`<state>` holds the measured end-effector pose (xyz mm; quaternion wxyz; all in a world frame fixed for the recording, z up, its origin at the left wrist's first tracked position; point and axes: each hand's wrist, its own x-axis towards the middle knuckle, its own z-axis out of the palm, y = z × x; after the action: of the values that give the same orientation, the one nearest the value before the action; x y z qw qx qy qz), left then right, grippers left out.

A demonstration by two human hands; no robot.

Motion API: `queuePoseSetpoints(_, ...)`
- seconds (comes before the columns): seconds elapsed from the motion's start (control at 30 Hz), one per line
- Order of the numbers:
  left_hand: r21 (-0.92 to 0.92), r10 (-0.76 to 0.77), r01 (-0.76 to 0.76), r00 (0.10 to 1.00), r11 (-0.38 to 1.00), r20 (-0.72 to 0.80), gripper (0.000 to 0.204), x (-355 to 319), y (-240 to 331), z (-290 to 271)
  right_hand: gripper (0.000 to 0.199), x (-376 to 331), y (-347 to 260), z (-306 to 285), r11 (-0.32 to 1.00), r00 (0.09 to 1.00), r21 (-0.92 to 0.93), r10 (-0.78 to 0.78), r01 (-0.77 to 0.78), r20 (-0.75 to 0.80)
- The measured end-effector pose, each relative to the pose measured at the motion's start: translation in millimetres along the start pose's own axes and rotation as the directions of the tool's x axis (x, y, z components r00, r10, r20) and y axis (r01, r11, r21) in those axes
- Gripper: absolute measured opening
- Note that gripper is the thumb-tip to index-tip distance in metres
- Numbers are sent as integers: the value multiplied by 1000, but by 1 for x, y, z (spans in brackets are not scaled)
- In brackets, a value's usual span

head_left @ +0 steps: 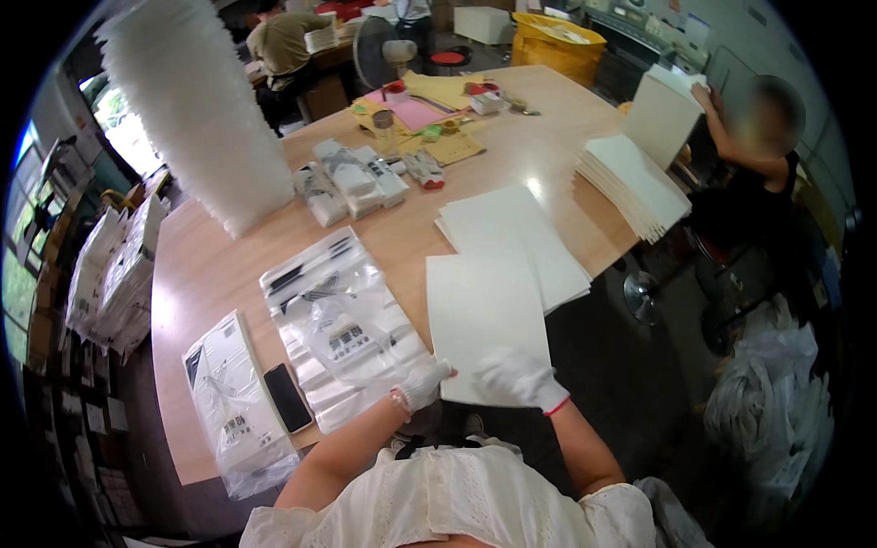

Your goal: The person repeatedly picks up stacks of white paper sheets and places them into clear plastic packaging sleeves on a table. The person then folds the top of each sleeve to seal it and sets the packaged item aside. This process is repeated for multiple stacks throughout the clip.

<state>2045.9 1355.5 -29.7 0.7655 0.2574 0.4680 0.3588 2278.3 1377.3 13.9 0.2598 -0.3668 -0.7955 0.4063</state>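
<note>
Both my hands wear white gloves. My left hand [425, 384] is closed at the near left edge of a stack of blank white sheets [487, 315], its thumb over the paper's edge. My right hand [517, 377] lies across the near right part of the same sheets; motion smears its fingers. Beyond, more white sheets [534, 233] lie fanned out. Left of my hands are clear plastic bags [343, 320] with dark print, a black phone [288, 398] and a bagged white pack [233, 393].
A tall white stack [187, 100] stands at the table's far left. Wrapped packs [352, 178] and yellow paper [448, 146] lie farther back. At right, a seated person [763, 151] handles white boards [662, 114] beside another sheet stack [630, 183]. Plastic bags [767, 393] heap on the floor.
</note>
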Motion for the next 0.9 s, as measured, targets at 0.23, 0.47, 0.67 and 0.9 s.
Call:
queuePoseSetpoints(0.23,988,350,-130,932,79,95,70,-68,-2,15,60,-13,24,85,562,852,801,506,-206,-135)
queuePoseSetpoints(0.47,981,733,-169,654,-100,188,80,-133,73,-13,28,11,-29,118,898,823,397,366,-190,-434)
queuePoseSetpoints(0.67,747,585,-77,676,661,-448,38,-125,152,-108,23,-9,-61,82,845,977,-515,-203,145,-58)
queuePoseSetpoints(0.9,930,814,-357,564,92,136,43,-94,56,1,41,102,-2,121,926,924,-12,377,-377,65)
